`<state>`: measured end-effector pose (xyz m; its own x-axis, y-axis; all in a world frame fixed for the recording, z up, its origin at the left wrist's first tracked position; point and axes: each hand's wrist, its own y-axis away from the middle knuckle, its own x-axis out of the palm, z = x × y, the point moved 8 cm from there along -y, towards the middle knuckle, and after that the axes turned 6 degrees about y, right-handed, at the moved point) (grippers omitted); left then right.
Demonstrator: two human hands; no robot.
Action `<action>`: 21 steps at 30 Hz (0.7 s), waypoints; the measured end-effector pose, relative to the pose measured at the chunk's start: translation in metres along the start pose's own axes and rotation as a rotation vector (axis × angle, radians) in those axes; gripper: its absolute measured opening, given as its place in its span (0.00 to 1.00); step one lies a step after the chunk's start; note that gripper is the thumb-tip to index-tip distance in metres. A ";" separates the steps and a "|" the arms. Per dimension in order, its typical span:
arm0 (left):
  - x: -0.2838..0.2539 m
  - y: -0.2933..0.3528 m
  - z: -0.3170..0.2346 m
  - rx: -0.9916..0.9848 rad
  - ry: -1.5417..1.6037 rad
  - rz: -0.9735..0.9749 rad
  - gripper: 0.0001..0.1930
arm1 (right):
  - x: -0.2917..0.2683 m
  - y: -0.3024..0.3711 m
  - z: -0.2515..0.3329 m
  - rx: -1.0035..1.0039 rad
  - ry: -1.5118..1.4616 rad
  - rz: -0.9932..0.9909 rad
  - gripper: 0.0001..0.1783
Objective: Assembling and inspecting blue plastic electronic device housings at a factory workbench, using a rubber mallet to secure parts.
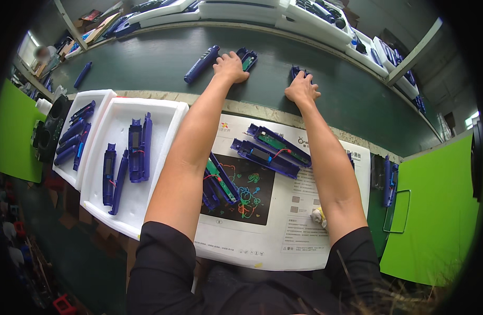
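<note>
Head view: left fisheye of a side-by-side pair on the person's head, upright, facing down and forward
Sleeves [165,252]: nearest, at the lower edge
Left hand [230,68], right hand [303,90]: farther out, upper middle
Green work surface [273,58]: beyond, seen aslant
White foam trays [241,11]: farther still, along the top
Rim: dark, rounded, straight edges bending

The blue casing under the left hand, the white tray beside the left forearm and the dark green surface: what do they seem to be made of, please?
Blue casing: probably moulded plastic, smooth-looking, judging by its thin, even walls. White tray: likely foam, matte, suggested by thick walls and rounded edges. Dark green surface: smooth, faintly shiny; rubber, plastic or paint, I cannot tell.
</note>
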<state>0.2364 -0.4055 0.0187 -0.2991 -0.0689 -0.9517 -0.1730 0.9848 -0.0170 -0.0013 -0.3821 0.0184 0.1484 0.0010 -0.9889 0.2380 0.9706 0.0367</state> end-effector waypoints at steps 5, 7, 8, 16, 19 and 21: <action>-0.007 0.020 -0.015 0.018 0.052 0.024 0.46 | -0.012 -0.002 -0.017 -0.158 -0.174 -0.022 0.37; -0.024 0.036 -0.007 0.010 0.105 0.032 0.46 | -0.020 0.007 -0.007 -0.285 -0.280 -0.005 0.38; -0.030 0.049 0.000 0.011 0.166 0.036 0.46 | -0.027 0.016 0.001 -0.403 -0.383 0.001 0.38; -0.156 0.235 0.068 0.062 0.783 -0.104 0.37 | -0.091 0.231 0.052 -1.051 -0.644 0.256 0.36; -0.176 0.321 0.114 0.004 0.950 -0.230 0.31 | -0.079 0.275 0.088 -1.186 -0.603 0.206 0.35; -0.175 0.375 0.131 -0.053 1.084 -0.300 0.31 | -0.067 0.285 0.119 -1.194 -0.535 0.157 0.36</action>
<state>0.3471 -0.0030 0.1385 -0.8919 -0.4294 -0.1417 -0.4070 0.8989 -0.1625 0.1707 -0.1346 0.1122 0.5213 0.3054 -0.7969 -0.7641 0.5829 -0.2764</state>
